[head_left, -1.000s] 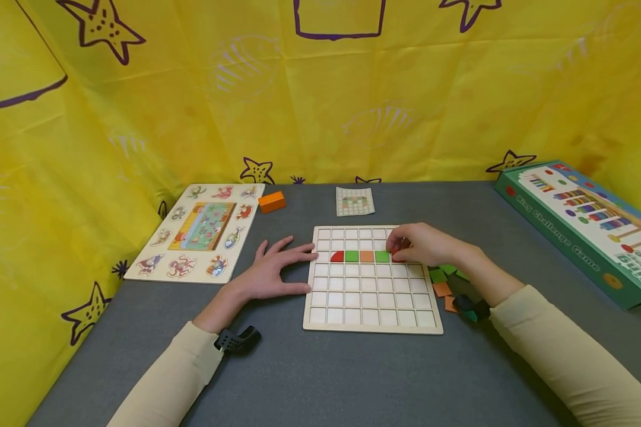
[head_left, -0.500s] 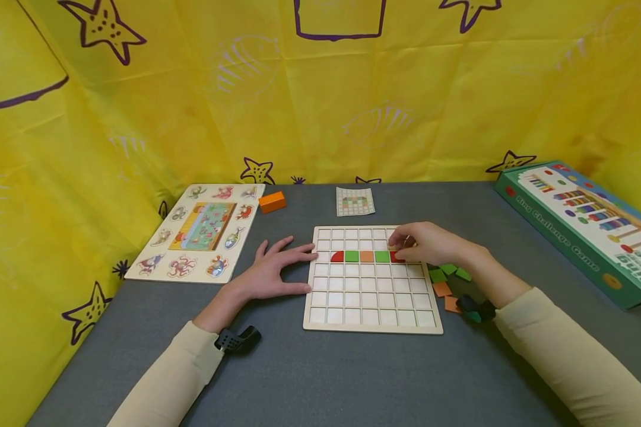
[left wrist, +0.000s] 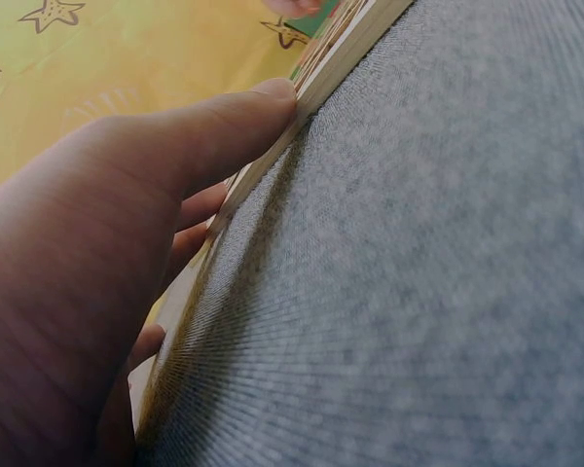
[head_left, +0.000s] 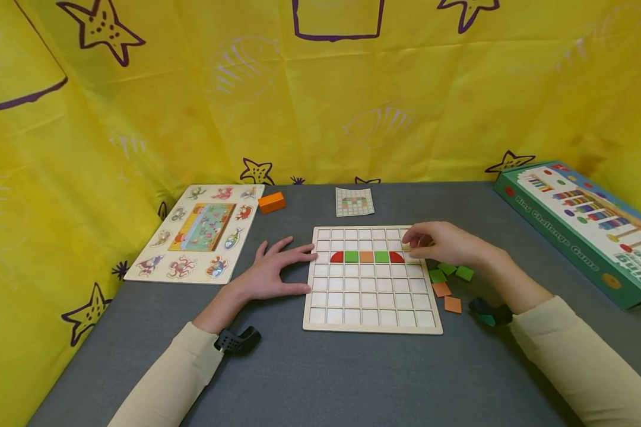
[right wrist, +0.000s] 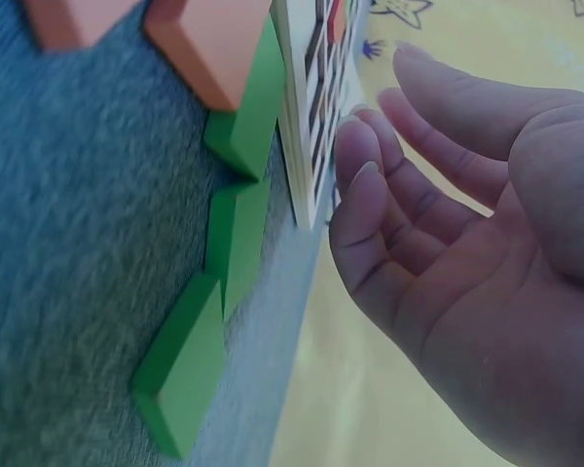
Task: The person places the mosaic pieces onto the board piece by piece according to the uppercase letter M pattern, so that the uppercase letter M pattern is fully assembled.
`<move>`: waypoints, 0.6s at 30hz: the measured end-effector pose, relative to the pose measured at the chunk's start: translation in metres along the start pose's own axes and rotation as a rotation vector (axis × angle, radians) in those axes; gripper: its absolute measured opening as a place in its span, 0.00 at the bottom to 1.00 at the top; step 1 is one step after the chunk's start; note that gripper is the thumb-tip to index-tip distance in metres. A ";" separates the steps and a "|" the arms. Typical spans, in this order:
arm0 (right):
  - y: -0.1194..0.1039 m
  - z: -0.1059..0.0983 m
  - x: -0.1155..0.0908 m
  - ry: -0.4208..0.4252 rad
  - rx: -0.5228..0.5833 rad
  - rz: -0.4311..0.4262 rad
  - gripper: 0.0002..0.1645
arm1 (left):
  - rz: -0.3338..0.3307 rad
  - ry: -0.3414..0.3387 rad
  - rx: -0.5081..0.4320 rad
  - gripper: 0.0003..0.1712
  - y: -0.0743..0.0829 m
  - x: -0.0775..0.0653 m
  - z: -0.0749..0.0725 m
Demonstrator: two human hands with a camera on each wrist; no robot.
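Note:
A wooden grid board point(head_left: 373, 322) lies flat on the dark table. One of its rows bears, from left to right, a red rounded tile point(head_left: 337, 257), a green square, an orange square point(head_left: 366, 257), another green square and a second red rounded tile point(head_left: 397, 257). My left hand point(head_left: 269, 273) rests with spread fingers against the board's left edge; in the left wrist view the thumb point(left wrist: 224, 126) touches that edge. Over the right side of the board hovers my right hand point(head_left: 446, 243), fingers loosely bent, nothing between them in the right wrist view.
Loose green tiles point(head_left: 464, 273) and orange tiles point(head_left: 452, 305) lie right of the board. Behind it sits a small pattern card point(head_left: 355, 202). An orange block point(head_left: 272, 203) and a sea-animal puzzle board point(head_left: 155, 261) are at left, a green game box point(head_left: 577, 231) at right.
My right hand has let go of the red rounded tile, which now lies fully visible in its cell, and has drawn off to the right. The left hand has stayed put.

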State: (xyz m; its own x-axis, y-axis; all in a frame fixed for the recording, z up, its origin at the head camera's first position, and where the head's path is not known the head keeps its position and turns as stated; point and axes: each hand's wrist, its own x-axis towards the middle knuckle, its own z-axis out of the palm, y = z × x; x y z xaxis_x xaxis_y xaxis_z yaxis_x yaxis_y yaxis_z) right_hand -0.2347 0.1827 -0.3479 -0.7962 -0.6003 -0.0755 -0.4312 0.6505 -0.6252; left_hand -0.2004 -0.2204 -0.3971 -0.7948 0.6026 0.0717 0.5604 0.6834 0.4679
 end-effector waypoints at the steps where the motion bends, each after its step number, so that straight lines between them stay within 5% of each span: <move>1: 0.000 -0.001 -0.001 0.001 -0.002 0.000 0.15 | -0.001 0.000 0.001 0.38 0.000 0.000 0.000; 18: 0.022 -0.009 -0.034 0.014 -0.026 0.023 0.20 | 0.000 0.000 0.006 0.38 -0.002 0.000 0.001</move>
State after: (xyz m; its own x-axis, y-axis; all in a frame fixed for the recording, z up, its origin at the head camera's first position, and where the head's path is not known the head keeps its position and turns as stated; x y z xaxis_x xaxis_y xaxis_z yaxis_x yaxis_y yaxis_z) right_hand -0.2209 0.2220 -0.3521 -0.8120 -0.5783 -0.0788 -0.4232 0.6764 -0.6028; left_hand -0.2017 -0.2211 -0.3993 -0.7948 0.6027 0.0713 0.5617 0.6862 0.4622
